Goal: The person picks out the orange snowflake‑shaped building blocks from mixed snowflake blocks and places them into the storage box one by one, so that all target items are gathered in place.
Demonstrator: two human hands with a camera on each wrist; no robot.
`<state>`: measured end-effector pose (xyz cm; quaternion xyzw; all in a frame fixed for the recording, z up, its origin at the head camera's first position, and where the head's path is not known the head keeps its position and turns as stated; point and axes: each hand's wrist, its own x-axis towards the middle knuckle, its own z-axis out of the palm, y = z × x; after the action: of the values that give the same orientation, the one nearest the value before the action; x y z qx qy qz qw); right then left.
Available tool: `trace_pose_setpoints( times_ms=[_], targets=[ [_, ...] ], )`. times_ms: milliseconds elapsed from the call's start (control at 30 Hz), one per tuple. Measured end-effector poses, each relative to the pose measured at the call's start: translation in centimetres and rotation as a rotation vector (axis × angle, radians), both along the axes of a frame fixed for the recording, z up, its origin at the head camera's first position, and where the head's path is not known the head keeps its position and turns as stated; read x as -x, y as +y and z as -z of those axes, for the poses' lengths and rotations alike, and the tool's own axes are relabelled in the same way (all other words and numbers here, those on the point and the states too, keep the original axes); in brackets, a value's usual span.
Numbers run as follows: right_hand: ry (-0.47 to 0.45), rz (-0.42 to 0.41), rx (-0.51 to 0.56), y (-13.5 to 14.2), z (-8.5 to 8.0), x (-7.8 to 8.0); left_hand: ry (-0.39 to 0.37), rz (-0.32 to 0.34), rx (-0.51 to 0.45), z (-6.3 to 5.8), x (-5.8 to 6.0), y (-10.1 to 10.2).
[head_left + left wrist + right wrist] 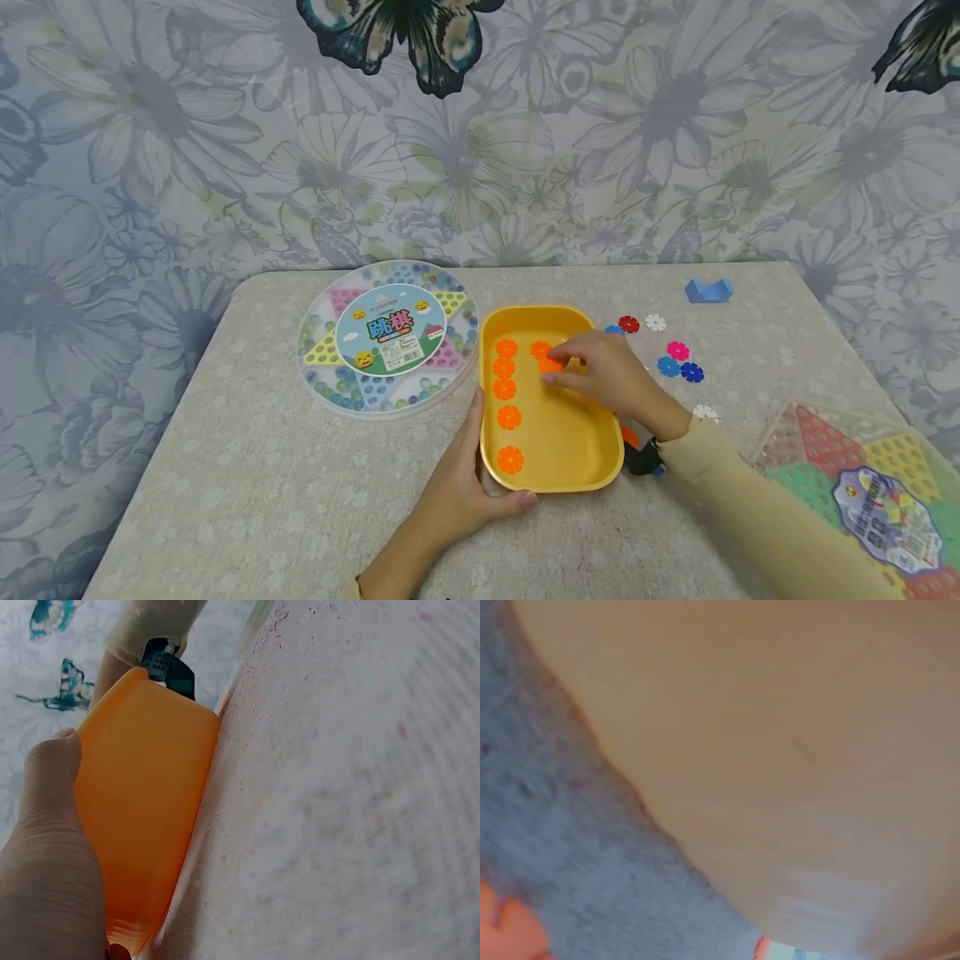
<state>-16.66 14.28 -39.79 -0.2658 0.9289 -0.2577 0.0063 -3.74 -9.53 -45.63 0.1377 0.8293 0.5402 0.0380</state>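
A yellow tray (pixel 555 442) lies on the table, with several orange snowflake discs (pixel 509 417) in a column along its left side. Its front left corner is held by my left hand (pixel 461 483), thumb at the front rim and fingers along the left wall. In the left wrist view the thumb (pixel 51 780) lies against the orange-looking tray (pixel 150 787). Over the tray's right part, my right hand (pixel 607 371) pinches an orange disc (pixel 551 365) between thumb and index finger. Just beyond it lies another orange disc (pixel 540 349). The right wrist view is mostly blocked by skin.
Left of the tray sits a round clear box (pixel 390 333) of marbles. Loose discs (pixel 678 351) in pink, blue, red and white lie to the right. A blue block (pixel 708 291) stands at the back right, and a clear patterned package (pixel 862 492) lies at the front right.
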Motion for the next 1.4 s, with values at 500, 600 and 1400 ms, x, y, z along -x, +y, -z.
trace_pose_setpoints(
  times_ms=[500, 600, 1400],
  targets=[
    [-0.015, -0.012, -0.285, -1.6, 0.4, 0.6, -0.001, -0.008, 0.014, 0.2, 0.0, 0.0],
    [-0.017, -0.009, -0.302, -1.7, 0.3, 0.5, -0.011, -0.015, 0.012, 0.2, -0.1, -0.1],
    [0.072, 0.041, -0.153, -1.5, 0.3, 0.4, -0.009, -0.007, 0.003, 0.1, 0.0, 0.0]
  ],
)
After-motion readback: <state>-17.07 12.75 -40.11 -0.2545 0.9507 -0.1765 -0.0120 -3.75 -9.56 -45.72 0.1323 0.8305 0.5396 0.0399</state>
